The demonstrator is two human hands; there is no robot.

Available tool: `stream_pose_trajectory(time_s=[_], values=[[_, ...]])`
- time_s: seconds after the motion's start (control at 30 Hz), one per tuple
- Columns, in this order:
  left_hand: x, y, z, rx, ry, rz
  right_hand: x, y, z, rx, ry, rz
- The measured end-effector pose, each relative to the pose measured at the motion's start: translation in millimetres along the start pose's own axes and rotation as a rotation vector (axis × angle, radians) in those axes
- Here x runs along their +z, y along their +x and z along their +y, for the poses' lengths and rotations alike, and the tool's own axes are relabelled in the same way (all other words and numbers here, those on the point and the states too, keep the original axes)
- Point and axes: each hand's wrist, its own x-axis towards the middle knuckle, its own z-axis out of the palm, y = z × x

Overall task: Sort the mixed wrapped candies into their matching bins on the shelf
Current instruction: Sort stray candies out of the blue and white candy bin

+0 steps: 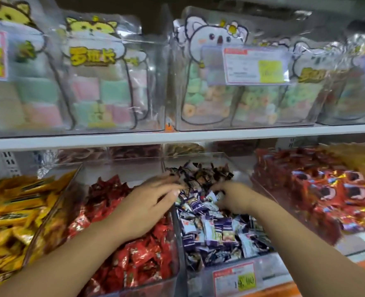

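Left hand (147,202): fingers straight, tips on dark candies (207,174).
Right hand (235,198): fingers curled among purple candies (209,228); too blurred to tell any hold.
Red candies (143,254): beneath left wrist.

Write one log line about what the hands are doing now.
stage: sorting | left hand: at dark candies | right hand: in purple candies | right grip: unclear, blurred

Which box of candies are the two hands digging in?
The middle bin, full of purple-and-white candies: left hand and right hand meet there. Beside it sit red candies and yellow candies.
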Motion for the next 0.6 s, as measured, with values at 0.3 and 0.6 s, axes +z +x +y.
stream_pose_trajectory(time_s=[0.3,0.6], values=[[2,-1,3,-0.073,-0.047,0.003,-42,-11,4,-0.001,0.091,0.214],[0,-4,4,-0.106,-0.087,-0.029,2,2,-7,-0.124,0.106,0.139]])
